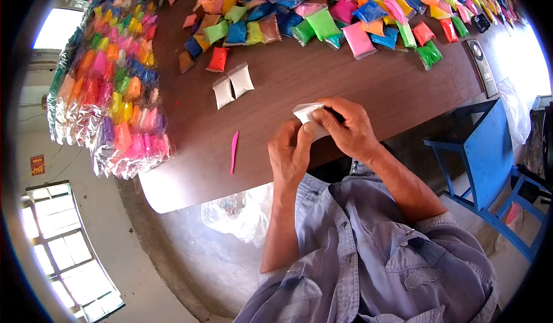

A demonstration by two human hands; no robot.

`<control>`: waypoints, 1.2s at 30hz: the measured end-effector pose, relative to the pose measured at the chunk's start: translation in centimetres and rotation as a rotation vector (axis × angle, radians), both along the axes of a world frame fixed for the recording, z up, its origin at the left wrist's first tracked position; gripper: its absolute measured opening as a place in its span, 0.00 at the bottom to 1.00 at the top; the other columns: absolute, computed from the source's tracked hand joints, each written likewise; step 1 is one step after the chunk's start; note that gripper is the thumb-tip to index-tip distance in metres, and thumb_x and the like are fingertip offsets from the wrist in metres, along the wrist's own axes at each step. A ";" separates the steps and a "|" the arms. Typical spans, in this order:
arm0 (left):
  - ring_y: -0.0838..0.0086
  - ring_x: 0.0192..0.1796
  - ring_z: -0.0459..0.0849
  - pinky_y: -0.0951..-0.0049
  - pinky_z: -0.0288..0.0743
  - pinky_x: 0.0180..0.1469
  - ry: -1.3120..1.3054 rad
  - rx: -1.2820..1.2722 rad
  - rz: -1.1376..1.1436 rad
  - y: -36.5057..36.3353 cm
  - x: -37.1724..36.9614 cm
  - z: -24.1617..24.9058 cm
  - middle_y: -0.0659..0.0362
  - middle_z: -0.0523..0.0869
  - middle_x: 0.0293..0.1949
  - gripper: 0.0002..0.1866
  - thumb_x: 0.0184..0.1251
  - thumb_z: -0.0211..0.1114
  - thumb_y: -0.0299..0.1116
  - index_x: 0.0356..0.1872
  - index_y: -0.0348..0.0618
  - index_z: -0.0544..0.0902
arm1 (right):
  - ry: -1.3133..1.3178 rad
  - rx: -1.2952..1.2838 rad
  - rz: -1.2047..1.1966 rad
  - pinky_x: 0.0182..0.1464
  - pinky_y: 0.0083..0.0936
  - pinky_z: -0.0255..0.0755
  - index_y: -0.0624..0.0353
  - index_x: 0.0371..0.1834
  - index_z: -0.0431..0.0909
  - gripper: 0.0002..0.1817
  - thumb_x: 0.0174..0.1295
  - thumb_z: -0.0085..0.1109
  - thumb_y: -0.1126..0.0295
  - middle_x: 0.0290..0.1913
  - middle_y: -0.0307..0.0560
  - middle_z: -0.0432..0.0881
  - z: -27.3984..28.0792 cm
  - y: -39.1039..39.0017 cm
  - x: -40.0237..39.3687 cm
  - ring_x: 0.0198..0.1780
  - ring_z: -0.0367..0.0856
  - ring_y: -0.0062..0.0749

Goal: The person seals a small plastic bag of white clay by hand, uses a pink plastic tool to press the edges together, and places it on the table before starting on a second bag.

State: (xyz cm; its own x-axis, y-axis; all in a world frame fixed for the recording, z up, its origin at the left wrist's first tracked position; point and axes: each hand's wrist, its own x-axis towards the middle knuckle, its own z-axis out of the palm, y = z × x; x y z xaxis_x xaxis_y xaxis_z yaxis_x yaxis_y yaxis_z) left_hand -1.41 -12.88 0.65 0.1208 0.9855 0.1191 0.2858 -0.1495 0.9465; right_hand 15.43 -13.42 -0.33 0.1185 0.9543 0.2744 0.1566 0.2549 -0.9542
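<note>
Between my two hands, over the table's near edge, is a small white packet (pixel 307 111). My left hand (pixel 291 145) is closed on its lower left side, thumb pointing up. My right hand (pixel 347 126) pinches the packet from the right, thumb on top and fingers curled behind. Part of the packet is hidden by the fingers. Two white packets (pixel 223 92) (pixel 241 79) lie side by side on the brown table (pixel 276 84), up and left of my hands. A pink plastic knife (pixel 234 153) rests on the table left of my left hand.
Many colourful packets (pixel 322 23) are heaped along the table's far side. Bundled strips of coloured packets (pixel 124 107) cover its left end. A metal-coloured bar (pixel 481 68) lies at the right edge. A blue stool (pixel 489 153) stands right, and clear plastic bags (pixel 242 210) are below the table edge.
</note>
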 end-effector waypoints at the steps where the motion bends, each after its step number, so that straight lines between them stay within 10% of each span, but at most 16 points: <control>1: 0.82 0.32 0.76 0.75 0.70 0.34 0.001 -0.001 0.000 0.1 -0.1 0.0 0.61 0.84 0.28 0.18 0.82 0.69 0.41 0.42 0.31 0.87 | 0.001 -0.001 0.000 0.40 0.28 0.81 0.66 0.54 0.86 0.11 0.75 0.66 0.72 0.40 0.51 0.89 0.0 0.0 0.0 0.38 0.88 0.31; 36: 0.80 0.36 0.82 0.77 0.75 0.38 0.004 -0.082 -0.086 0.3 -1.1 0.7 0.61 0.89 0.34 0.15 0.80 0.71 0.39 0.48 0.34 0.89 | 0.255 -0.094 0.095 0.43 0.21 0.81 0.66 0.62 0.83 0.18 0.76 0.67 0.66 0.44 0.42 0.87 -0.8 0.2 0.2 0.44 0.85 0.19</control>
